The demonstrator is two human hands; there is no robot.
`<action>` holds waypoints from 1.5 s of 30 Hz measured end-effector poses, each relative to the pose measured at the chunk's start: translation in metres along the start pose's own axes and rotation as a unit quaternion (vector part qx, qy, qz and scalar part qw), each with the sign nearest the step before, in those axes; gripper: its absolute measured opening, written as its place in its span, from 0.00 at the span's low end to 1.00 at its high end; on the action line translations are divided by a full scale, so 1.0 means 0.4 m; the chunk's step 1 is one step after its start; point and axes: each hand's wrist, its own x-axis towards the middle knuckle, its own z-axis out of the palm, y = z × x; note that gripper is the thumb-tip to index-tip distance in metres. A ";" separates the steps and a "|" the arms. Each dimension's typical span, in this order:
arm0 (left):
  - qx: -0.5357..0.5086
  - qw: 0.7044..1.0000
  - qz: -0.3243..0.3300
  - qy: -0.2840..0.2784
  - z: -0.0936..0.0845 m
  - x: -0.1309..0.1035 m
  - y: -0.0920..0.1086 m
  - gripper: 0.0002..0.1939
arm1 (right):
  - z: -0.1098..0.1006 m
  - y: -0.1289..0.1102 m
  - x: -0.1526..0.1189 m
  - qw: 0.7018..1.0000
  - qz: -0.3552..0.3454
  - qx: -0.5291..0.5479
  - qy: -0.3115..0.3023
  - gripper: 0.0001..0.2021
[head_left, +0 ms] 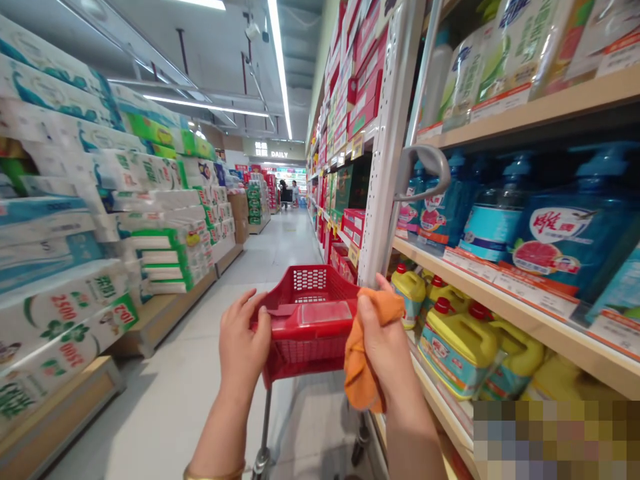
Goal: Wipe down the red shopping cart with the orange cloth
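A red plastic shopping cart (pixel 305 360) with a perforated basket stands right before me on metal legs. My left hand (pixel 244 333) is closed around the left end of its handle (pixel 320 320), thumb toward me. At the right end, my right hand (pixel 383 347) grips an orange cloth (pixel 360 380). The cloth hangs down beside the cart, bunched under my thumb. Whether the right fingers also touch the handle is hidden by the cloth.
Close on the right, a shelf (pixel 500 287) carries blue pump bottles (pixel 555 233) and yellow jugs (pixel 457 347). A grey loop (pixel 425 173) juts from its upright. Stacked paper packs (pixel 65 313) line the left. Ahead runs the aisle floor (pixel 280 240), with people (pixel 289 192) far off.
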 end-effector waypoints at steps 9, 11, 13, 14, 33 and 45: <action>-0.038 0.996 -0.015 0.083 0.026 -0.028 0.031 0.14 | -0.012 0.027 0.011 0.990 0.059 0.123 -0.027 0.38; -0.046 0.995 -0.010 0.093 0.026 -0.030 0.042 0.16 | -0.016 0.029 0.021 0.998 0.024 0.057 -0.001 0.42; -0.040 0.996 0.015 0.075 0.023 -0.031 0.049 0.20 | -0.018 0.030 0.027 0.998 -0.028 -0.025 0.044 0.43; -0.031 0.997 0.029 0.059 0.021 -0.031 0.051 0.23 | -0.018 0.030 0.027 0.994 -0.059 -0.069 0.063 0.41; 0.048 0.996 0.008 0.081 0.043 -0.048 0.053 0.32 | 0.003 0.116 0.025 0.938 -0.095 -0.325 0.072 0.23; 0.084 0.996 -0.010 0.014 0.034 -0.035 0.060 0.30 | 0.042 0.125 0.018 0.931 -0.091 -0.350 0.059 0.20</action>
